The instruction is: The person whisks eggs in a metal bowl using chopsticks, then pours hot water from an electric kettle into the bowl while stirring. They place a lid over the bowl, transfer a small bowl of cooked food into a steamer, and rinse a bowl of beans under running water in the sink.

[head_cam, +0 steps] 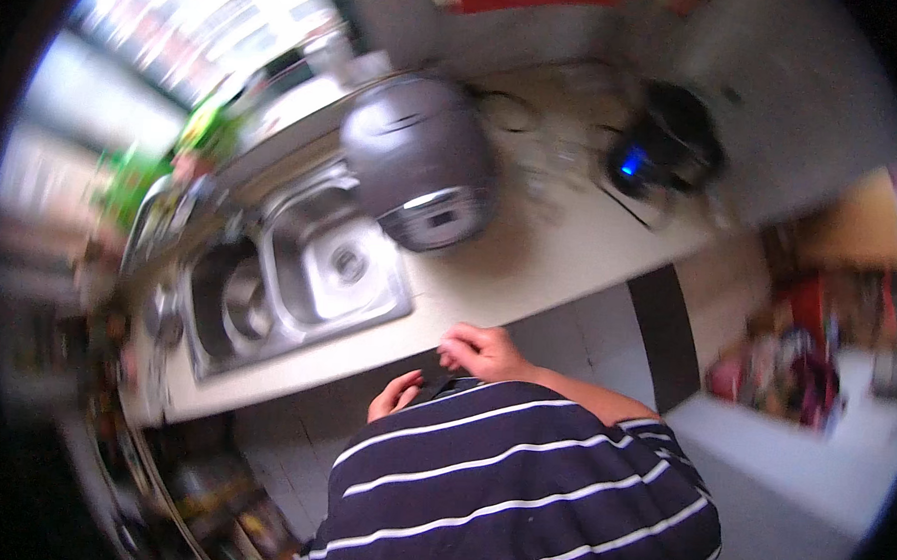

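My right hand (484,354) hovers by the counter's front edge, just in front of my body. Its fingers are loosely curled and I see nothing in them. Lower and to the left, my left hand (396,395) is partly hidden behind my striped shirt (515,463); its grip cannot be made out. A dark patch shows between the hands, too blurred to name. Beyond them a grey rice cooker (424,159) with a front control panel stands on the pale countertop (554,262). To its left is a stainless steel double-bowl sink (344,264), with a round metal pot or basin (248,305) in the left bowl.
At the back right of the counter stands a black appliance (676,136) with a lit blue light. A cable (516,103) lies behind the rice cooker. Green, blurred items (207,127) sit near the bright window. Several mixed items (782,370) are piled at the right.
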`<act>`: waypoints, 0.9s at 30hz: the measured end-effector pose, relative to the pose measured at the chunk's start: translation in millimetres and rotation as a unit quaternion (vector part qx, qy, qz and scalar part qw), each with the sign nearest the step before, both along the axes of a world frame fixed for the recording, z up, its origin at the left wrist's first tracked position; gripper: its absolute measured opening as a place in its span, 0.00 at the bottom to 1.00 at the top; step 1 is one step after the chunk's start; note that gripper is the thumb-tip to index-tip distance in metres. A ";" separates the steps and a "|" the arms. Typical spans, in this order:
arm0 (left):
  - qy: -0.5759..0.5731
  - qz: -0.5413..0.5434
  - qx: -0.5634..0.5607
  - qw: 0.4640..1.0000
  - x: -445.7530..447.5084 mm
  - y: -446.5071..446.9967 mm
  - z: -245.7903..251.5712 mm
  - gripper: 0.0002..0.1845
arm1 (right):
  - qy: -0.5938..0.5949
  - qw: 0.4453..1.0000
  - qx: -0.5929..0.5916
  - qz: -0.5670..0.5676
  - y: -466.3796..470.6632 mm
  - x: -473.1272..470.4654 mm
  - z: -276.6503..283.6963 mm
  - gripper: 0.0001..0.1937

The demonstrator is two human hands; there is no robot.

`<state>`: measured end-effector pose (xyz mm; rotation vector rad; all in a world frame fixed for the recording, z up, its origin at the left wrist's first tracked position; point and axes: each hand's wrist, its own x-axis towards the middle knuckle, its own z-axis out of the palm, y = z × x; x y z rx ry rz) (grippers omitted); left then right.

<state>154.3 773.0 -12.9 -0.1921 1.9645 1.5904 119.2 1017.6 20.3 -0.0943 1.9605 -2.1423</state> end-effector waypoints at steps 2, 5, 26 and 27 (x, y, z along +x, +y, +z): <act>-0.002 0.038 0.009 0.999 17.0 10.0 6.7 0.19 | -0.032 0.997 0.008 0.073 5.3 -4.4 -2.9 0.09; -0.007 0.100 0.031 0.995 42.3 9.2 13.6 0.19 | -0.034 0.989 0.002 0.146 -3.4 -6.5 -1.4 0.10; 0.013 0.446 0.001 0.895 361.2 17.6 -12.4 0.20 | -0.038 0.831 0.076 0.549 -159.8 162.5 23.6 0.11; 0.021 0.448 0.014 0.893 368.8 17.2 -10.8 0.20 | -0.041 0.824 0.084 0.558 -163.4 171.1 23.4 0.11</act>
